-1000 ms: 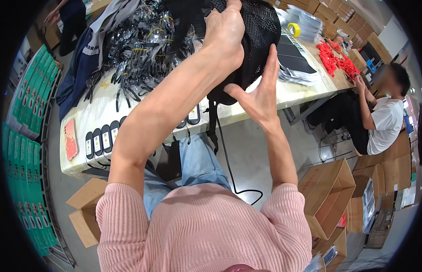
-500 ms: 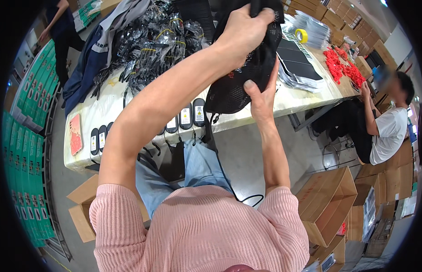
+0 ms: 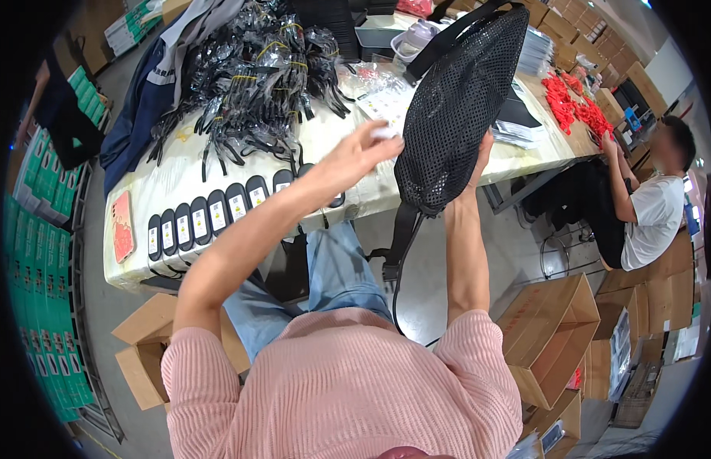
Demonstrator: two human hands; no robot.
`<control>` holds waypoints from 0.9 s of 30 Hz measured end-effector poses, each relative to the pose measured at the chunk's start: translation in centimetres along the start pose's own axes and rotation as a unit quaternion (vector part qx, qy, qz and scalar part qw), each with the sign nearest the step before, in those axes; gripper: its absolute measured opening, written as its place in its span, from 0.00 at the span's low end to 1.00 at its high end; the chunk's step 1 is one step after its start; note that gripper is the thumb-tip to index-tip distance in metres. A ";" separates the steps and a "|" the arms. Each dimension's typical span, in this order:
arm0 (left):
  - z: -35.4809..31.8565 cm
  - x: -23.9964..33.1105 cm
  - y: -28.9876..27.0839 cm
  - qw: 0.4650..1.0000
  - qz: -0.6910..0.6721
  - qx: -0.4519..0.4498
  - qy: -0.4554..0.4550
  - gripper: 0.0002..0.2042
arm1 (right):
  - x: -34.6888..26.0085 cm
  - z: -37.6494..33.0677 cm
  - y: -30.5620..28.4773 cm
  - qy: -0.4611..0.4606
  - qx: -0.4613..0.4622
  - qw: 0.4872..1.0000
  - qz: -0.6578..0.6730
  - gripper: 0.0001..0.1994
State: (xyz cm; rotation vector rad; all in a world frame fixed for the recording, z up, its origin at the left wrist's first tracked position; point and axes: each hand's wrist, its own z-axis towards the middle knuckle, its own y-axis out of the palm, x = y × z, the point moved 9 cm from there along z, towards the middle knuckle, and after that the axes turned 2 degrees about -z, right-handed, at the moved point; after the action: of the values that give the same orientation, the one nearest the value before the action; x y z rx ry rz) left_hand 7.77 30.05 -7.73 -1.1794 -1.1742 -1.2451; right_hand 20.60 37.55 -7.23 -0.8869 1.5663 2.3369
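A long black mesh bag with a strap and buckle at its lower end is held up over the table's front edge. My right hand grips it along its right side, with most of the fingers hidden behind the mesh. At the bag's left edge is my left hand, fingers apart and slightly blurred, holding nothing that I can see. Below my left arm, a row of black oval devices with white labels lies along the table edge, their cords hanging over it.
Bundled black straps in clear plastic are piled on the table. A pink phone lies at its left corner. Open cardboard boxes stand on the floor. To the right, a seated person handles red netting.
The bag has swung right and now hangs more upright, its strap and buckle dangling. My left hand has let go of its top and come down to the left, uncovering more of the device row.
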 end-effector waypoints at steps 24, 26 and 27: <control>-3.5 -5.4 3.4 0.981 -0.190 0.029 0.028 0.32 | 3.2 0.6 -3.9 0.030 0.025 0.996 -0.079 0.20; -3.7 -5.8 3.2 0.986 -0.157 0.040 0.036 0.33 | 3.2 0.6 -3.9 0.053 0.017 0.996 -0.076 0.19; -3.9 -6.0 3.0 0.988 -0.141 0.045 0.040 0.34 | 3.3 0.5 -3.9 0.065 0.013 0.995 -0.074 0.19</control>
State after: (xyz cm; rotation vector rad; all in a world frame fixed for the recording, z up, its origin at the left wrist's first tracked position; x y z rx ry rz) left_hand 10.81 26.38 -13.90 -0.9098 -1.3556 -1.4202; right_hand 19.58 39.15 -12.05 -1.1293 1.5167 2.1910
